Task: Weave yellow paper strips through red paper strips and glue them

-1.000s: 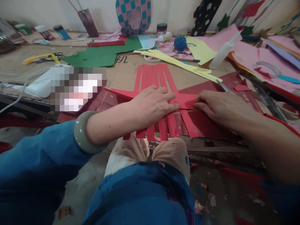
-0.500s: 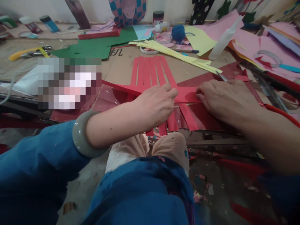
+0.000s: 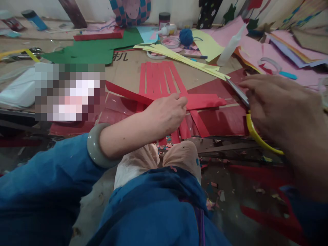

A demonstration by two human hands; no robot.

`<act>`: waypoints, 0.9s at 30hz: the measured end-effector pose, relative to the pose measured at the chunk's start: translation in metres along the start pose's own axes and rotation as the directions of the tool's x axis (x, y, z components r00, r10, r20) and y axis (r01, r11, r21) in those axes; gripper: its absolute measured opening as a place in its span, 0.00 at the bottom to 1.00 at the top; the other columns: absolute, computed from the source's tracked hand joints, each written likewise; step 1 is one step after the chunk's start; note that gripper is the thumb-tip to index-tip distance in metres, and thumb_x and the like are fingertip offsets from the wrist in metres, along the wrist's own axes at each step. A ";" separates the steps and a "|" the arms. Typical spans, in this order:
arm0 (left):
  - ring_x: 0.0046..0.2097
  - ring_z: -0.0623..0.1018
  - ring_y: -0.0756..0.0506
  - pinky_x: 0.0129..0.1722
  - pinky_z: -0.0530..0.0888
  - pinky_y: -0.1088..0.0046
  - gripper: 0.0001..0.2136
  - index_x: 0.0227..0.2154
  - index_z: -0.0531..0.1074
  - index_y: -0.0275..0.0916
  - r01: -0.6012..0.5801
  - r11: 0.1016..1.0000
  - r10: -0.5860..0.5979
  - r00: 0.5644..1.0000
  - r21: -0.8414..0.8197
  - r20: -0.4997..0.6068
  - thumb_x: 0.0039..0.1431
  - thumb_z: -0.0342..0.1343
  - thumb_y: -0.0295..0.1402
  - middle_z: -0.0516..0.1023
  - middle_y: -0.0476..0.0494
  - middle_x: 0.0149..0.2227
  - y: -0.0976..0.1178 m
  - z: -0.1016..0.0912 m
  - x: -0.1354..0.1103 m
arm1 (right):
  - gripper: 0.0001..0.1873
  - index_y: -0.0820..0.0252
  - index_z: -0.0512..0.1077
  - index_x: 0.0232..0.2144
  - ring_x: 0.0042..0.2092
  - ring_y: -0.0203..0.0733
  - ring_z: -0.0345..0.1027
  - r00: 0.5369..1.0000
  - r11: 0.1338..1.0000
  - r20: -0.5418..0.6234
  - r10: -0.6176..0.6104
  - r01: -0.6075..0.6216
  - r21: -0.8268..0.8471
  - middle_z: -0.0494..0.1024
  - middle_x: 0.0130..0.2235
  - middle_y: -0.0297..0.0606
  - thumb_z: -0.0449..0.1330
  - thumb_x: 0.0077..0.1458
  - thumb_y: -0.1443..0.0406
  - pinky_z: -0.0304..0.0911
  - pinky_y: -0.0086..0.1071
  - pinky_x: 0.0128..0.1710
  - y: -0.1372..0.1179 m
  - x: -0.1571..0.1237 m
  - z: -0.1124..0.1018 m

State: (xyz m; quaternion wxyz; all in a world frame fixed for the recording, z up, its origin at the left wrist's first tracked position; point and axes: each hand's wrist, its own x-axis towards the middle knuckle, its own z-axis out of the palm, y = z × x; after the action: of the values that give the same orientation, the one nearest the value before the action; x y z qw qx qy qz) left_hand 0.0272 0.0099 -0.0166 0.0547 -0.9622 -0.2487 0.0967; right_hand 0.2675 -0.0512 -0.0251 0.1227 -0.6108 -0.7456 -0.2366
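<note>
Several red paper strips lie interwoven on flattened cardboard, the left hand pressing down on them, the right hand raised beside them, gripping yellow-handled scissors.

The left arm reaches across the lap. The left hand lies palm down, with its fingers bent a little. The right hand curls shut. The 2 hands are well apart.

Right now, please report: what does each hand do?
Left hand on red paper strips. Right hand holding scissors, blades over dark red sheet.
</note>
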 end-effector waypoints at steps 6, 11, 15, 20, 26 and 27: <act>0.41 0.73 0.42 0.37 0.66 0.67 0.12 0.45 0.76 0.29 -0.060 0.998 0.060 0.995 0.010 -0.081 0.65 0.48 0.23 0.75 0.35 0.40 -0.003 0.004 0.000 | 0.20 0.73 0.72 0.52 0.56 0.52 0.72 0.947 0.936 -0.050 -0.316 0.320 0.146 0.77 0.53 0.55 0.48 0.67 0.65 0.64 0.48 0.58 -0.045 -0.027 0.012; 0.42 0.73 0.42 0.37 0.67 0.67 0.12 0.45 0.75 0.30 -0.070 0.997 0.072 0.994 0.025 -0.087 0.65 0.50 0.24 0.76 0.36 0.39 -0.002 0.009 0.000 | 0.28 0.75 0.72 0.51 0.55 0.55 0.73 0.951 0.942 -0.006 -0.310 0.308 0.130 0.77 0.53 0.57 0.43 0.69 0.57 0.58 0.55 0.60 -0.057 -0.024 0.023; 0.43 0.73 0.41 0.36 0.68 0.67 0.12 0.46 0.75 0.30 -0.048 0.999 0.046 0.996 -0.020 -0.074 0.65 0.49 0.24 0.75 0.36 0.42 -0.002 0.013 0.000 | 0.28 0.74 0.71 0.51 0.54 0.52 0.73 0.951 0.944 0.001 -0.310 0.307 0.116 0.77 0.54 0.55 0.42 0.70 0.56 0.53 0.54 0.63 -0.054 -0.027 0.022; 0.44 0.73 0.41 0.35 0.68 0.67 0.13 0.48 0.74 0.30 -0.053 0.998 0.052 0.998 -0.041 -0.035 0.65 0.49 0.23 0.75 0.36 0.44 -0.002 0.012 0.000 | 0.26 0.74 0.70 0.53 0.52 0.52 0.75 0.963 0.952 -0.013 -0.268 0.267 0.150 0.78 0.53 0.55 0.43 0.70 0.58 0.49 0.56 0.65 -0.051 -0.032 0.024; 0.44 0.73 0.41 0.34 0.68 0.67 0.12 0.47 0.74 0.31 -0.047 0.996 0.046 0.999 -0.072 -0.020 0.64 0.49 0.23 0.75 0.36 0.44 -0.002 0.011 0.000 | 0.21 0.70 0.71 0.53 0.52 0.53 0.75 0.979 0.966 0.016 -0.204 0.199 0.164 0.79 0.52 0.54 0.47 0.69 0.62 0.47 0.57 0.65 -0.046 -0.038 0.020; 0.44 0.73 0.41 0.34 0.68 0.67 0.12 0.46 0.74 0.31 -0.052 0.996 0.049 0.998 -0.073 -0.035 0.64 0.49 0.22 0.75 0.36 0.43 -0.002 0.011 0.000 | 0.21 0.70 0.72 0.52 0.52 0.53 0.75 0.980 0.969 0.015 -0.197 0.192 0.155 0.79 0.51 0.55 0.47 0.68 0.63 0.48 0.56 0.65 -0.045 -0.039 0.019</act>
State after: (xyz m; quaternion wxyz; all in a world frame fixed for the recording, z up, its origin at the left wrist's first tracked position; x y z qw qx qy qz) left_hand 0.0234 0.0125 -0.0272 0.0208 -0.9710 -0.2267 0.0728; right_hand 0.2348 -0.0807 -0.0688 0.1342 -0.5272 -0.8195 -0.1803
